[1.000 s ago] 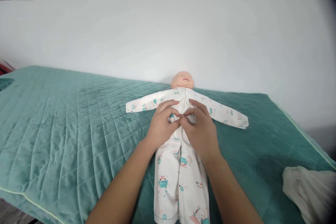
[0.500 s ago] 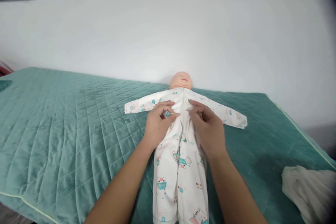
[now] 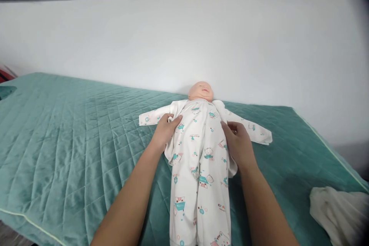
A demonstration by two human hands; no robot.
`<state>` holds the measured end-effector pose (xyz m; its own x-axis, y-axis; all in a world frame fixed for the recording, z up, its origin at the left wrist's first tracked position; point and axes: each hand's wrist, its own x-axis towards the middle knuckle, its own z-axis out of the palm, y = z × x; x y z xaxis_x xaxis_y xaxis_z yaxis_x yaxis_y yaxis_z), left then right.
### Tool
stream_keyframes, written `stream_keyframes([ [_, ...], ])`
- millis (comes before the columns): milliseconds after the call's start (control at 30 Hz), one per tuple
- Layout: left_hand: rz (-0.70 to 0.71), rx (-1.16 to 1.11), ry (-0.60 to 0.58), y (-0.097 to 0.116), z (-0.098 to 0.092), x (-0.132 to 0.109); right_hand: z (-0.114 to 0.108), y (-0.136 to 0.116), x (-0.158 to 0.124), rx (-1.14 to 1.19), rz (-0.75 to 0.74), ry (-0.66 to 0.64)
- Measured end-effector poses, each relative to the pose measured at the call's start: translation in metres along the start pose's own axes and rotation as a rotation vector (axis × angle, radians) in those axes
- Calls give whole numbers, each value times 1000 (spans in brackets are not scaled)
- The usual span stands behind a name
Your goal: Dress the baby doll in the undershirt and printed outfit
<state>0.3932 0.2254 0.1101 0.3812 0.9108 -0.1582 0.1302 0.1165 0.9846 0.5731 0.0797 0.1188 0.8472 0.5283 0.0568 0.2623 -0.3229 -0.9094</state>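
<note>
A baby doll (image 3: pixel 201 90) lies on its back with its head against the wall. It wears a white long-sleeved top (image 3: pixel 155 116) with small coloured prints, its sleeves spread out to both sides. Matching printed trousers (image 3: pixel 198 161) lie over the front, their upper end reaching near the doll's neck. My left hand (image 3: pixel 167 132) is at the left edge of the trousers, thumb on the cloth and fingers curled at the side. At the opposite edge, my right hand (image 3: pixel 238 142) pinches the cloth; its fingertips are partly hidden.
A green quilted cover (image 3: pixel 86 142) spreads beneath the doll. Crumpled pale cloth (image 3: pixel 340 211) lies at the lower right. Behind the doll rises a white wall (image 3: pixel 184 42) with a dark band along the top.
Both hands have moved apart from the middle of the chest to the sides. The trousers' upper part, bunched before, now lies spread up over the top.
</note>
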Motion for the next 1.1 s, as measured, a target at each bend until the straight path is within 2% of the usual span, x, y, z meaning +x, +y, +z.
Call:
stream_keyframes([
  [67,59,9,60,-3,0,5,-1,2,9,-27,-9,-29],
  [133,146,34,207,-6,-5,12,-9,4,22,-65,-29,-31],
  [233,210,105,404,-11,-17,22,-30,12,47,-225,-108,84],
  [333,193,216,443,-16,-27,26,-53,28,64,-396,-116,184],
  [467,316,390,555,-21,-37,25,-62,42,62,-563,-43,140],
  [533,402,460,651,-20,-38,20,-56,39,54,-647,-141,212],
  [600,499,556,685,-16,-35,15,-45,31,45,-691,-333,300],
  [667,640,670,578,-12,-27,12,-31,23,37,-679,-549,291],
  [733,777,774,337,-9,-16,14,-18,18,33,-655,-727,164],
  [800,835,838,116,-10,-7,19,-9,19,33,-645,-807,9],
  [833,834,857,53,-11,-4,22,-6,22,35,-649,-804,-40],
  [933,802,882,10,-17,0,33,-1,32,44,-694,-728,-66],
  [1100,785,903,96,-19,-1,45,2,36,49,-756,-697,-7],
])
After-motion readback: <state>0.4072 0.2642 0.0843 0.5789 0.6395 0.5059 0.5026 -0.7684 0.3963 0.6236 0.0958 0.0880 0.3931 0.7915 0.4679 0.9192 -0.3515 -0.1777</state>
